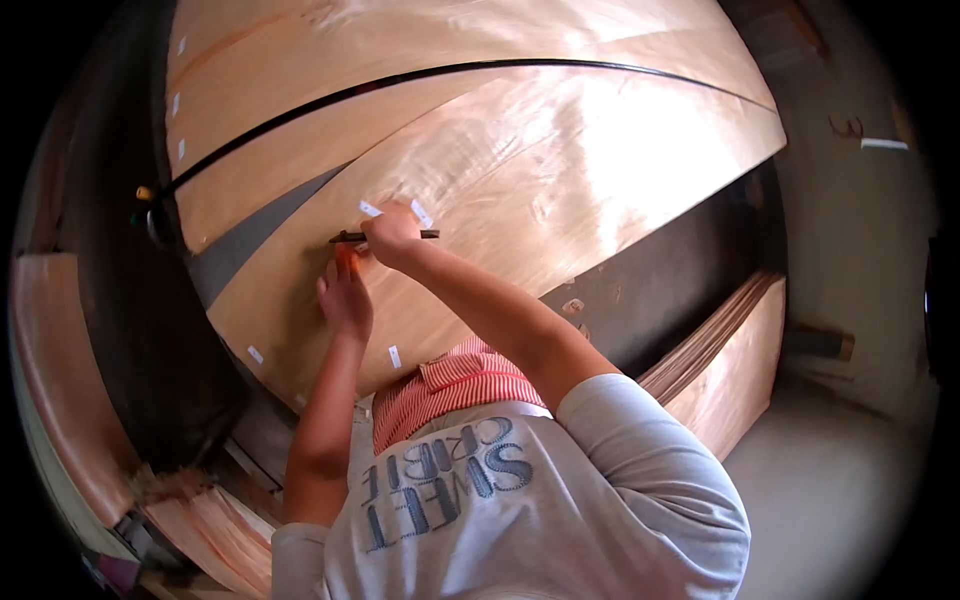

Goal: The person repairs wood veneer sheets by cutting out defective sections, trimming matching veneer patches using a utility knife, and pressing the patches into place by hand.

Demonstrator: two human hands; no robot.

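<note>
My right hand (393, 236) is closed around a slim dark stick-like tool (428, 234), held just over the veneer sheet (480, 200). Its kind is not clear, and my fingers cover its middle. Just below it, my left hand (346, 303) is raised with its fingertips close to the tool's left end. A small bright orange thing (348, 260) shows blurred at those fingertips. Two white paper strips (421, 213) are on the sheet beside my right hand. More white strips, such as one near the front edge (394, 357), lie along the sheet.
A black cord-like bar (400, 76) crosses the sheets beyond my hands. A stack of thin sheets (730, 335) stands at the right. Other veneer pieces (205, 530) lie at lower left. A dark surface (660, 285) shows beneath the sheet's right edge.
</note>
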